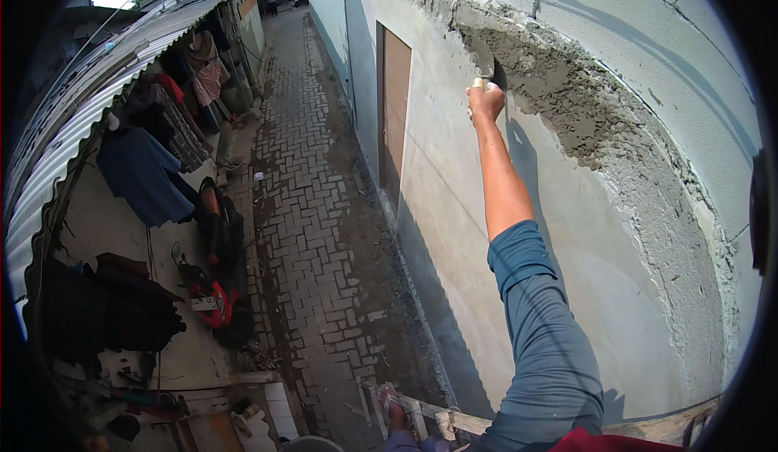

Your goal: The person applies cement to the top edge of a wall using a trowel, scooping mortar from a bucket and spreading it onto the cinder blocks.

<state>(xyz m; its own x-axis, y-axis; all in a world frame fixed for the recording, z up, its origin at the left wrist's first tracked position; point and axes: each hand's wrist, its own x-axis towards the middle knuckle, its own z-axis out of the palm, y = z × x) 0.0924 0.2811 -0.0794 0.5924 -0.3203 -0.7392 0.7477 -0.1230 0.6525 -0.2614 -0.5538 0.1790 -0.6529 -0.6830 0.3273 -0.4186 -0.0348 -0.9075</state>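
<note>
With my right arm stretched out along the wall, my right hand [486,104] is closed around the pale handle of a trowel [484,59]. The trowel's metal blade rests at or very near the left end of a rough patch of wet grey mortar [559,87]; exact contact I cannot tell. That patch runs along the upper part of the wall. Below it lies smooth grey plaster [559,185], and rougher plaster [656,209] spreads to the right. My left hand is out of the picture.
Wooden planks [454,421] of a raised platform lie below, near my sandalled foot [391,399]. Farther down runs a brick-paved alley [300,233]. A brown door panel [395,108] is set in the wall. To the left are a corrugated roof [97,104], hanging clothes [142,172] and a red motorcycle [212,302].
</note>
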